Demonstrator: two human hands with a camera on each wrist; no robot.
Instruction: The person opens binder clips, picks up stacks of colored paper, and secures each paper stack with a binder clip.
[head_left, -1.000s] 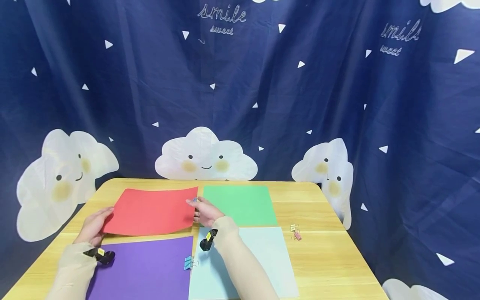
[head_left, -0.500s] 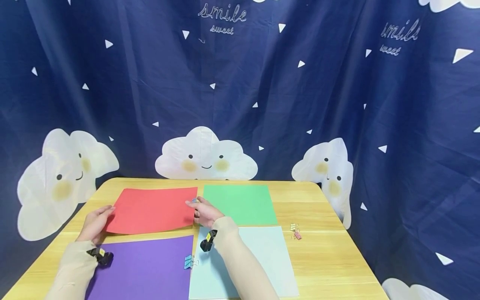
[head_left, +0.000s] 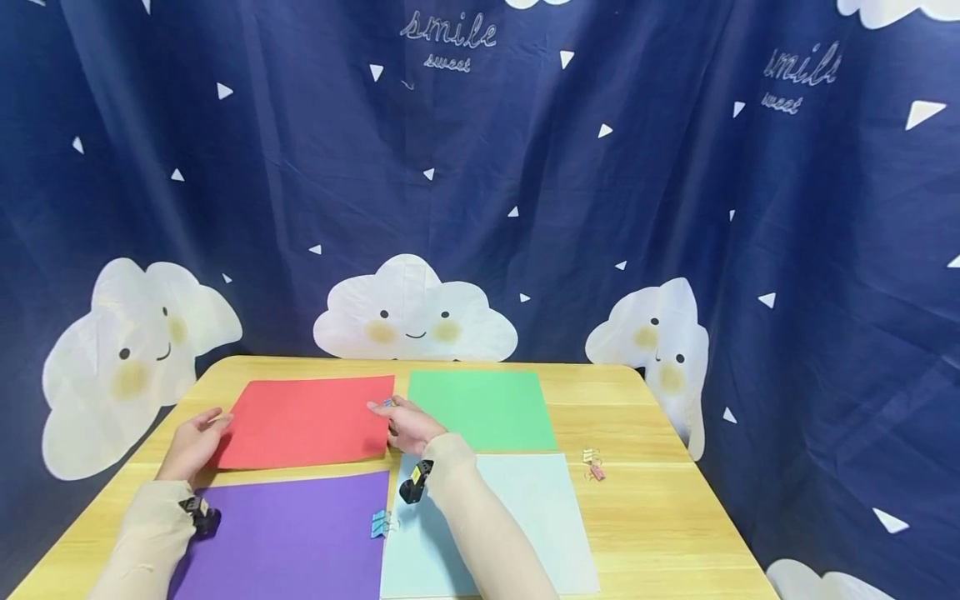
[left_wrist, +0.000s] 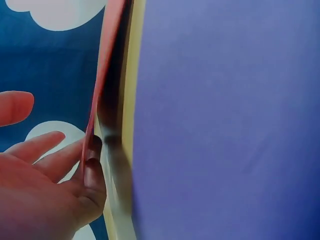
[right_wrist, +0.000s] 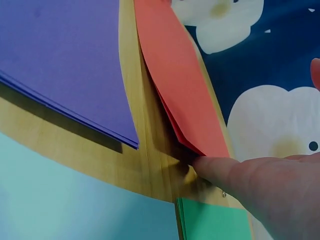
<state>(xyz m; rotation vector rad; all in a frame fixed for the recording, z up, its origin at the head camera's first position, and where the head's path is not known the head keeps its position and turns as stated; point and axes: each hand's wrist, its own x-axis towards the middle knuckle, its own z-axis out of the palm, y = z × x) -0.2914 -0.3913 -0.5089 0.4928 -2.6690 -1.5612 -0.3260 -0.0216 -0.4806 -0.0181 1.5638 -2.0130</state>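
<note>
A stack of red paper (head_left: 307, 425) lies at the table's back left, its near edge slightly raised. My left hand (head_left: 190, 444) is at its left edge. In the left wrist view, the left fingers (left_wrist: 50, 160) touch the red edge, some behind it, while the thumb (left_wrist: 16, 108) stands apart. My right hand (head_left: 410, 427) holds the right edge, thumb over the paper, other fingers partly hidden below. A small blue binder clip (head_left: 388, 402) shows beside the right thumb. In the right wrist view, one finger (right_wrist: 220, 171) touches the red corner (right_wrist: 192, 142).
Purple paper (head_left: 292, 537) lies in front, with a teal binder clip (head_left: 380, 524) at its right edge. Green paper (head_left: 480, 408) and pale blue paper (head_left: 528, 525) lie to the right. Yellow (head_left: 588, 455) and pink (head_left: 597, 472) clips sit on the wooden table (head_left: 652, 517).
The red paper's near left corner has shifted slightly right and the sheet lies flatter. My left hand has moved slightly, its upper fingers lifting from the edge. The right hand stays nearly still.
</note>
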